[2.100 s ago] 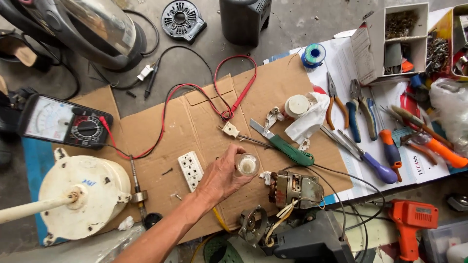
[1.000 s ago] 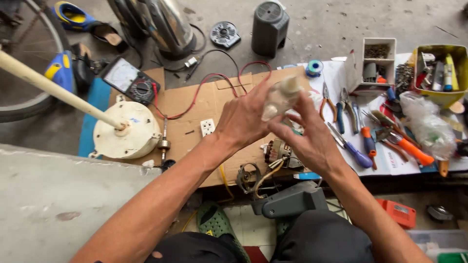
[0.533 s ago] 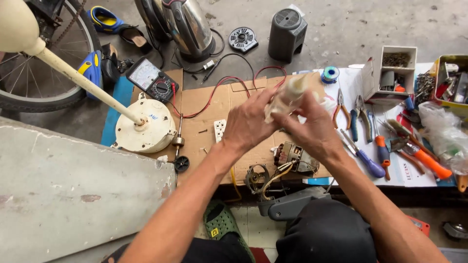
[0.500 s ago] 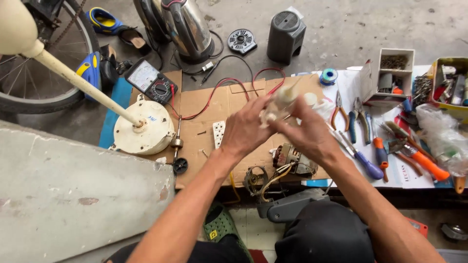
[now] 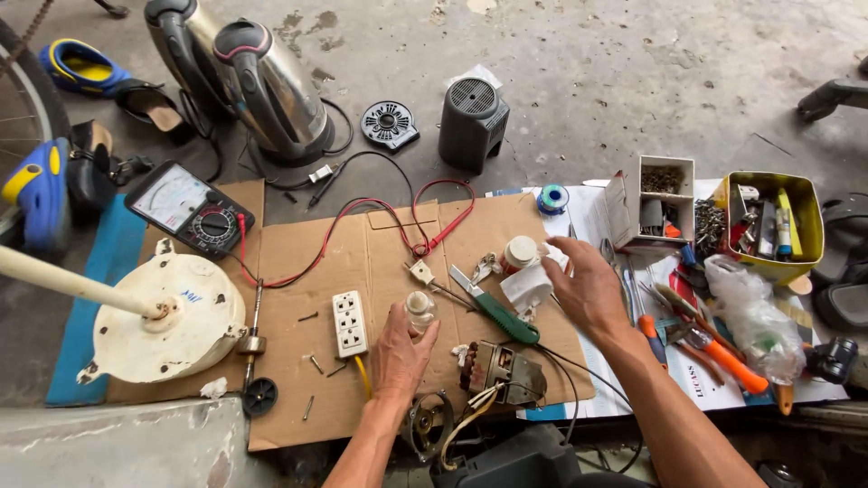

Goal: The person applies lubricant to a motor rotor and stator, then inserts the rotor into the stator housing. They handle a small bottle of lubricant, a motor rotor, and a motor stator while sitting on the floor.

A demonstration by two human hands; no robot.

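Both hands have dropped from a shared grip and parted. My left hand [image 5: 398, 348] fingers pinch the small clear plastic cylinder [image 5: 419, 310] over the brown cardboard sheet [image 5: 380, 262]; right hand [image 5: 583, 289], fingers spread, reaches the white rag [image 5: 527, 287]. Held only at the fingertips, the cylinder might slip, I judge.

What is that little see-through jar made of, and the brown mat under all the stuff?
The small jar in the left hand looks like clear glass or plastic; light passes through it. The brown mat looks like matte corrugated cardboard, with fold creases and cut flaps.
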